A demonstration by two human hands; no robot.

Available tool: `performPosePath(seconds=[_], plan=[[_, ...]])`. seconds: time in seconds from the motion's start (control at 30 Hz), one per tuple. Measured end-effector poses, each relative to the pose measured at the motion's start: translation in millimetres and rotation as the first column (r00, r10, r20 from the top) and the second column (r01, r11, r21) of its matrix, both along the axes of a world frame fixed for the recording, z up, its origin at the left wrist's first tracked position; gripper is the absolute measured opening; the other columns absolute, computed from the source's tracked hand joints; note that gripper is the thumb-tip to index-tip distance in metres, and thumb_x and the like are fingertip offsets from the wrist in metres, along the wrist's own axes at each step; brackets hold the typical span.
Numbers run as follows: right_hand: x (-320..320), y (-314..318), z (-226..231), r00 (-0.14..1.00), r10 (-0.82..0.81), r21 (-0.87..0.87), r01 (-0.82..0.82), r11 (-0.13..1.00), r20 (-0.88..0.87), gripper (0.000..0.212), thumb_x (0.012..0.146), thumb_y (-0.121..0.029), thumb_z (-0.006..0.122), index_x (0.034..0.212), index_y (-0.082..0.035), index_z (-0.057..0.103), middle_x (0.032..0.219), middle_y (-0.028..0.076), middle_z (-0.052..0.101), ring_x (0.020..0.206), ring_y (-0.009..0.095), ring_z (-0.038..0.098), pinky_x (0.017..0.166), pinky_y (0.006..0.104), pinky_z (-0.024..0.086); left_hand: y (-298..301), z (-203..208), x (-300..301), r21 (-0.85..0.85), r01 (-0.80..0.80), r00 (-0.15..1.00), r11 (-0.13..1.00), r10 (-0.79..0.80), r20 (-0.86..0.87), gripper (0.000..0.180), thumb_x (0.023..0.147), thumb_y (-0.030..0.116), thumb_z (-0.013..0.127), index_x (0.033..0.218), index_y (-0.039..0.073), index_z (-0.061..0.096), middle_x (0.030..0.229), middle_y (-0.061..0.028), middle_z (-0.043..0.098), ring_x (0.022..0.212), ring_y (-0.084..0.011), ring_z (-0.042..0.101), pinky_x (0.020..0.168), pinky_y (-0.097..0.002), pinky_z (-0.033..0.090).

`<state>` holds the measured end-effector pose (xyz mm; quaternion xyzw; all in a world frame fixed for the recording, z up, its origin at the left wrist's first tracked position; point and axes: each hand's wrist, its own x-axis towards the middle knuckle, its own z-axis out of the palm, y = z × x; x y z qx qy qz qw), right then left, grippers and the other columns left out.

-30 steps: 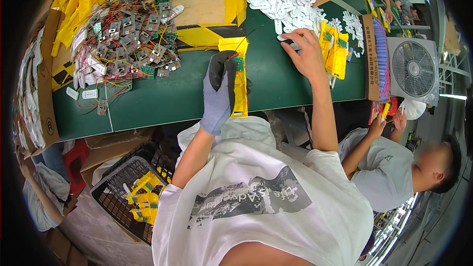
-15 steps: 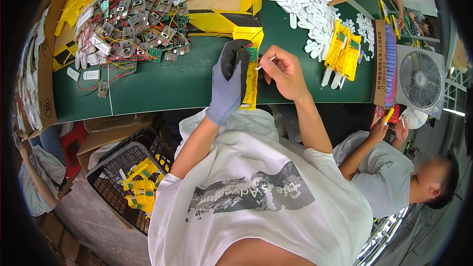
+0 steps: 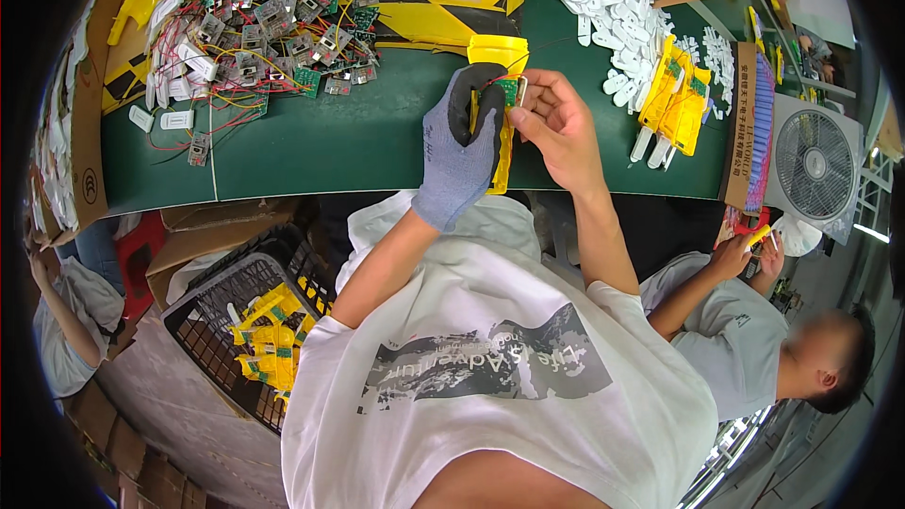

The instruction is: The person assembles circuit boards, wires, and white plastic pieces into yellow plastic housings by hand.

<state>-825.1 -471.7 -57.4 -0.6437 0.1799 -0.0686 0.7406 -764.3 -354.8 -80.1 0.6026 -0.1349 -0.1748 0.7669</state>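
My left hand [image 3: 456, 153], in a blue-grey glove with dark palm and fingers, is closed round a long yellow plastic casing [image 3: 498, 49] above the near edge of the table. A small green circuit board [image 3: 511, 91] with thin wires lies in the casing beside the gloved fingers. My bare right hand [image 3: 566, 139] is closed, thumb and fingers pinching a small whitish piece [image 3: 522, 90] against the casing's right side at the board. Its exact kind is too small to make out.
A heap of wired circuit boards [image 3: 273, 14] covers the left of the green table [image 3: 330, 146]. White plastic pieces [image 3: 603, 0] and yellow casings [image 3: 677, 99] lie right, near a fan [image 3: 815, 165]. A black basket [image 3: 203, 330] holds yellow casings below left. Another person [image 3: 726, 320] works at right.
The whole view has shifted a little. My right hand has come in against the casing with the small piece, which was held just off its right side. The left hand keeps its hold.
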Motion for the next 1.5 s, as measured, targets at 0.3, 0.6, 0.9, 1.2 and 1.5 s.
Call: performPosePath(seconds=[0.3, 0.6, 0.9, 1.2, 1.5], plan=[[-7.4, 12.3, -6.0, 0.986, -0.088, -0.222, 0.119, 0.968, 0.145, 0.038, 0.082, 0.009, 0.059, 0.119, 0.004, 0.055, 0.111, 0.012, 0.059, 0.092, 0.013, 0.059, 0.077, 0.0233, 0.05, -1.4, 1.9, 1.2, 0.106, -0.017, 0.993, 0.994, 0.005, 0.114, 0.017, 0.085, 0.003, 0.055, 0.102, 0.002, 0.055, 0.089, -0.0113, 0.059, 0.076, -0.0177, 0.057, 0.071, -0.0286, 0.046], [-5.9, 23.8, -14.3, 0.965, -0.129, -0.336, 0.202, 0.92, 0.228, 0.033, 0.085, 0.004, 0.058, 0.117, 0.002, 0.058, 0.116, 0.014, 0.058, 0.095, 0.014, 0.059, 0.08, 0.0228, 0.048, 0.7, -3.7, -2.1, 0.042, -0.057, 0.994, 0.997, 0.053, 0.093, 0.014, 0.084, 0.001, 0.055, 0.099, 0.002, 0.055, 0.086, -0.0088, 0.058, 0.075, -0.0152, 0.055, 0.069, -0.0274, 0.046], [-7.7, 25.1, -7.6, 0.972, -0.137, -0.268, 0.186, 0.945, 0.19, 0.028, 0.087, 0.001, 0.056, 0.115, 0.004, 0.058, 0.117, 0.013, 0.059, 0.098, 0.015, 0.059, 0.083, 0.024, 0.047, 1.3, 0.3, -6.1, 0.001, -0.087, 0.982, 0.996, 0.085, 0.168, 0.015, 0.083, -0.002, 0.055, 0.098, 0.001, 0.056, 0.087, -0.0077, 0.058, 0.078, -0.0132, 0.054, 0.071, -0.0255, 0.045], [-6.7, 17.0, -5.5, 0.957, -0.065, -0.646, 0.241, 0.725, 0.284, 0.029, 0.081, -0.001, 0.062, 0.11, 0.002, 0.061, 0.111, 0.013, 0.063, 0.092, 0.02, 0.064, 0.079, 0.0263, 0.049, -0.5, -6.3, -4.0, 0.086, -0.079, 0.965, 0.993, 0.054, 0.258, 0.018, 0.079, -0.002, 0.056, 0.097, 0.002, 0.056, 0.086, -0.0106, 0.059, 0.075, -0.0192, 0.057, 0.069, -0.0292, 0.046], [-9.3, 1.8, 35.3, 0.925, 0.231, -0.593, -0.009, 0.805, 0.301, 0.033, 0.08, -0.012, 0.062, 0.107, 0.008, 0.06, 0.11, 0.022, 0.06, 0.1, 0.031, 0.06, 0.086, 0.0328, 0.046, 22.6, 26.3, -0.7, 0.2, -0.093, 0.869, 0.975, -0.018, 0.494, 0.031, 0.074, -0.007, 0.054, 0.104, 0.002, 0.055, 0.097, -0.0147, 0.058, 0.085, -0.0299, 0.059, 0.076, -0.033, 0.047]])
